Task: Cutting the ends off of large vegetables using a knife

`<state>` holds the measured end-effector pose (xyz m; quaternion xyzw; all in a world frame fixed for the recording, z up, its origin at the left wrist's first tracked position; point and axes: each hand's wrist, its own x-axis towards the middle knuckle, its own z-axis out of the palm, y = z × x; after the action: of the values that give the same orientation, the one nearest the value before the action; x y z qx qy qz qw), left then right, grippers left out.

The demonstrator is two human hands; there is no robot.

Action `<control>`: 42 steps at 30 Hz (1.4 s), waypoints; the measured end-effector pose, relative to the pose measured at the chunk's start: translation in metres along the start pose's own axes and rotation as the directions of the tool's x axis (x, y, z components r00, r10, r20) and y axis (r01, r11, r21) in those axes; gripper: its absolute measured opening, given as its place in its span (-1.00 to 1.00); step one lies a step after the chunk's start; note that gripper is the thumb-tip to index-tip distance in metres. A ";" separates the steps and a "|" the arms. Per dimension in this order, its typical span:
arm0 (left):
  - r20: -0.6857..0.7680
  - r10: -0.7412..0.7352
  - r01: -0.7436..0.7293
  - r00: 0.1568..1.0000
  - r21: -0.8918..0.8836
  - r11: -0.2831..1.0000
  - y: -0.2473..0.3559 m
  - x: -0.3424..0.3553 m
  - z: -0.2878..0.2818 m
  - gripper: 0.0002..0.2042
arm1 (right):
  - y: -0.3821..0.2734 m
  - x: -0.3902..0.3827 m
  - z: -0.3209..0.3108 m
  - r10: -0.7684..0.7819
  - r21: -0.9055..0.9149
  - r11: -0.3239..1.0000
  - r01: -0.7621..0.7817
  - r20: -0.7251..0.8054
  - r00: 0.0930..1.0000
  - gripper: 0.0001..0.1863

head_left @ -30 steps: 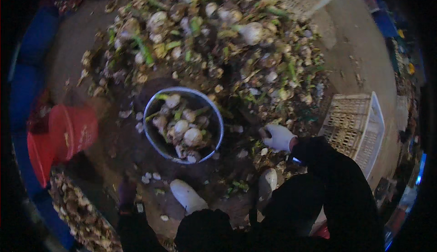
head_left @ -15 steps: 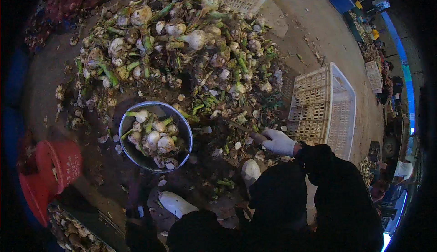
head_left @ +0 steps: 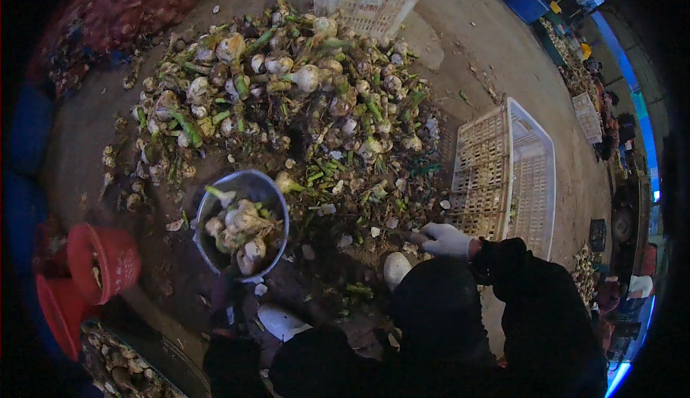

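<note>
"What are you holding?"
"My gloved right hand (head_left: 449,241) grips a brown-handled tool (head_left: 417,238). My left hand (head_left: 228,294) is at the near rim of the metal basin (head_left: 262,187), too dark to tell its grip."
"Garlic bulbs (head_left: 244,220)?"
"In the basin; a heap (head_left: 302,78) lies far."

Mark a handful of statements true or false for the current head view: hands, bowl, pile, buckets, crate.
1. The right hand wears a white glove. True.
2. The metal bowl holds bulbs. True.
3. The right hand is the one nearer the bowl. False: the left hand, dark and hard to make out, is nearer, by its lower rim.
4. Nothing red stands left of the bowl. False: red buckets do.
5. The bulb pile lies beyond the bowl, farther from the person. True.
6. No crate stands right of the pile. False: a white crate with perforated sides does.
</note>
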<state>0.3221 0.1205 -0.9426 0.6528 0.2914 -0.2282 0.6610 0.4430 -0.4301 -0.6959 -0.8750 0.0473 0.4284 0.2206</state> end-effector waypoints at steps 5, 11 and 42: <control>-0.161 -0.254 0.230 0.954 -0.154 0.961 0.025 -0.090 -0.025 -0.79 | 0.020 -0.013 0.009 -0.130 0.005 0.991 0.130 -0.047 0.990 -0.58; -0.307 0.059 -0.058 0.950 0.015 0.998 -0.136 -0.137 -0.117 -0.73 | -0.019 -0.028 0.008 -0.115 0.324 0.944 0.065 0.136 0.984 -0.52; -0.321 0.187 -0.201 0.928 -0.009 0.980 -0.171 -0.118 -0.089 -0.69 | -0.138 -0.058 0.023 -0.549 -0.098 0.834 0.543 -0.047 0.835 -0.51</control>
<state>0.1120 0.1923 -0.9849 0.6926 0.3330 -0.0471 0.6381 0.4273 -0.3022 -0.6159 -0.8754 -0.2134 0.3167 0.2964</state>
